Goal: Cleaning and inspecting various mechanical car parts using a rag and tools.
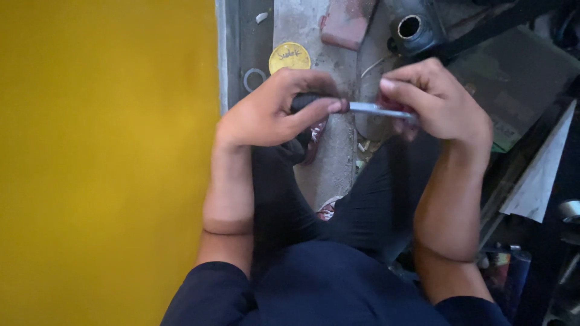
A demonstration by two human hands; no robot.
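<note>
Left hand (272, 108) clamps the dark handle (302, 101), right hand (438, 102) pinches the metal shaft (377, 110) (mid-adjustment, seemingly); next needs a steady twist.

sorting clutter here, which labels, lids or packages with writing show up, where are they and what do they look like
Round yellow lid: on the grey floor above the left hand, dark handwriting across it.
Dark flat sheet with a green printed patch: upper right, beyond the right hand, print too blurred to tell.
</note>
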